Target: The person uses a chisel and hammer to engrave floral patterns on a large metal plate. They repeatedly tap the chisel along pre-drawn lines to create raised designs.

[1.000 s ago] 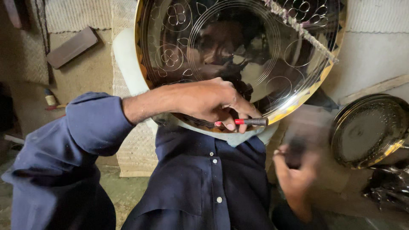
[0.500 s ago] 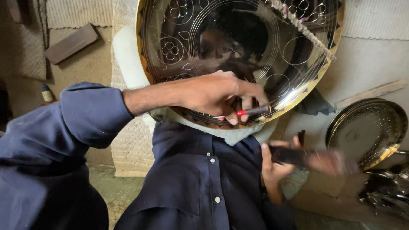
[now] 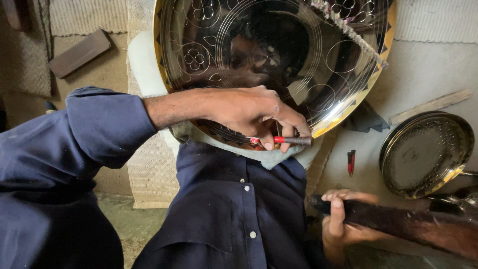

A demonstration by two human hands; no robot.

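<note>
Left hand [image 3: 249, 112] pinches a red-banded metal punch [image 3: 291, 141], tip against the lower rim of the engraved brass tray [image 3: 279, 65] propped over the lap. Right hand [image 3: 343, 219] is closed around a dark wooden mallet [image 3: 413, 224], low right, beside a smaller round tray [image 3: 423, 154].

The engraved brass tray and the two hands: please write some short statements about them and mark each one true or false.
1. The left hand holds a small tool with a red band at the lower rim of the large engraved tray. True.
2. The right hand is empty. False: it grips a dark wooden bar.
3. A second, smaller round tray lies to the right. True.
4. The large tray has a plain surface. False: circles and flower patterns are cut into it.
5. The person wears a white shirt. False: the shirt is dark blue, with buttons.
</note>
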